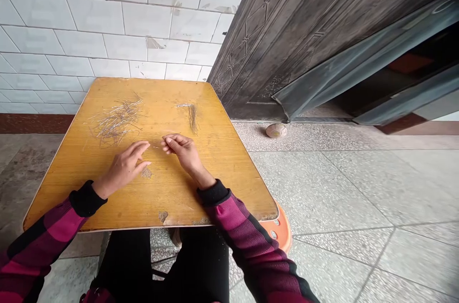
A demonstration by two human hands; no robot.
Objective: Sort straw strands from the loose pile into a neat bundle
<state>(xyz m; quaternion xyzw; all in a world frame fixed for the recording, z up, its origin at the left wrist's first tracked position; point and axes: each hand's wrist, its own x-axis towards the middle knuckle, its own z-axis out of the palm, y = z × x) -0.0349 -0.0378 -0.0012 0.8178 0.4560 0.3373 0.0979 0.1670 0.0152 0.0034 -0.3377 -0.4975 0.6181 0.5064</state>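
Sleeves (pixel 60 226) of pink-and-black check come in from the bottom corners of the view, above black trousers (pixel 125 265), and end in dark cuffs near the table's front edge. Both bare hands hover low over the tabletop, close together but not touching. The right hand (pixel 182 155) is palm down, its fingers curled and the thumb near the fingertips in a nearly closed pinch. A short bright strand (pixel 156 146) lies just beside those fingers (too fine to tell whether it is held). The left hand (pixel 124 167) is looser and partly open, its fingers slightly spread, with nothing visible in them.

Farther up the table, a loose pile (pixel 116 121) of thin grey and brown strands sprawls in a tangle, left of center. To its right lies a smaller, neater bundle (pixel 191 116), dark with a bright end, well apart from the pile. Both rest directly on the yellow wooden table (pixel 222 169), whose veneer is chipped near the front edge.

An orange plastic stool (pixel 278 229) shows under the table's right corner. Beyond it, a worn ball (pixel 276 131) sits on the speckled stone floor (pixel 340 188) by a dark metal door (pixel 272 30), and white tiles (pixel 107 21) cover the wall behind the table.
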